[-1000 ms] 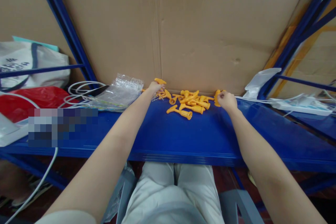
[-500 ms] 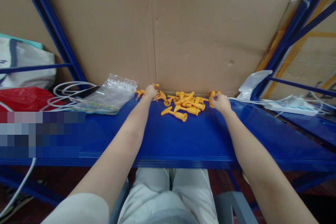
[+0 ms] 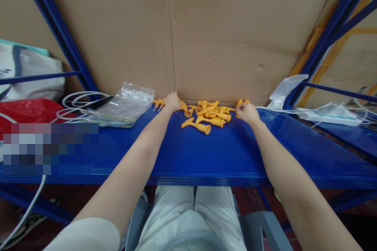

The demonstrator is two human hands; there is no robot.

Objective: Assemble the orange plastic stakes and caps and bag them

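My left hand [image 3: 172, 102] reaches to the back of the blue shelf, beside the cardboard. Its fingers look stretched and slightly apart over yellow pieces, and I see nothing gripped in it. Just left of it lie yellow T-shaped handles [image 3: 159, 104] with thin metal spirals. To the right is a pile of yellow plastic corkscrews [image 3: 213, 114] with T-shaped handles and hollow ribbed barrels. One corkscrew [image 3: 200, 126] lies apart at the pile's front. At the pile's right end my right hand [image 3: 247, 112] is closed on a yellow corkscrew [image 3: 239, 104], partly hidden by the fingers.
A cardboard sheet [image 3: 218, 39] stands along the back of the blue shelf [image 3: 206, 157]. Left are a clear plastic bag [image 3: 126, 104], coiled white cable [image 3: 76, 104] and a red bag [image 3: 32, 111]. Right are a white power strip [image 3: 330, 115] and blue rack posts [image 3: 330, 35].
The yellow piece that stuck up at my left fingertips no longer shows there, and those fingers have spread. My right hand stays at the same yellow corkscrew. The view has shifted slightly.
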